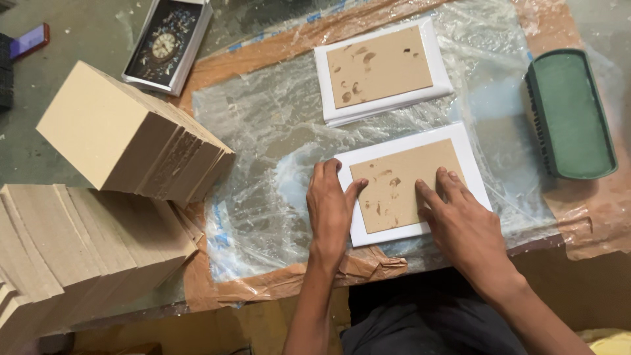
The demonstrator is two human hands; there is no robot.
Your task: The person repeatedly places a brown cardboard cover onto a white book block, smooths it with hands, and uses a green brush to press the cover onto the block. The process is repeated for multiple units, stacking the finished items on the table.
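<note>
A brown cardboard panel (401,181) with damp spots lies on a white sheet (470,154) near the front edge of the plastic-covered work surface (263,131). My left hand (330,207) rests flat on the left edge of the white sheet, thumb touching the cardboard. My right hand (460,220) presses on the lower right part of the cardboard with fingers spread. Farther back sits a stack of white sheets topped by another spotted cardboard panel (378,66).
A tall tilted stack of cardboard panels (125,135) and a lower spread of panels (72,243) stand at the left. A green oblong tray (570,112) lies at the right. A dark framed picture with a clock face (165,43) sits at the back left.
</note>
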